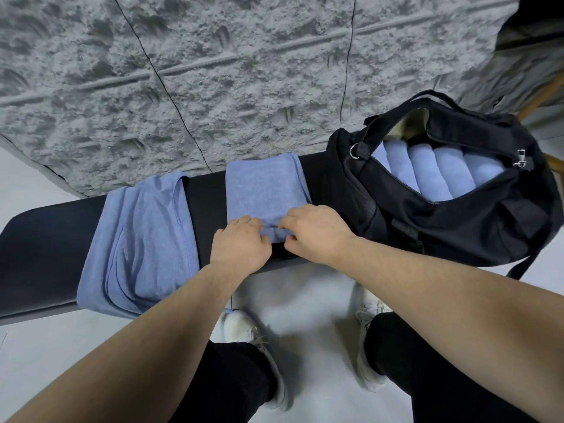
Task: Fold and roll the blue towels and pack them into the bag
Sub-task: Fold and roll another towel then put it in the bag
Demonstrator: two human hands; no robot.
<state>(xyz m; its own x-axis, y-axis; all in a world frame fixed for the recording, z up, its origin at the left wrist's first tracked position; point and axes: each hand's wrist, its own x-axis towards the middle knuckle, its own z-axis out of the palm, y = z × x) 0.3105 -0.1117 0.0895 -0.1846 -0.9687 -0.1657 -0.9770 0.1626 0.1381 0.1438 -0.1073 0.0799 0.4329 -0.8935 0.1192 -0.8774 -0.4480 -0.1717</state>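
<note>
Nearest are 2 white shoes (253, 337) on the pale floor, below 2 bare forearms. On the black bench (45, 239), the left hand (241, 242) and right hand (314, 230) curl their fingers onto the near edge of 1 folded blue towel (262, 190), pinching it. Left of it lies 1 loose towel pile (140, 239). Farther right, the open black bag (457, 215) holds 5 rolled towels (451, 169) side by side.

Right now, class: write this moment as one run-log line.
hands: left and right pinch folded towel's near edge | bag: open, rolled towels inside
</note>
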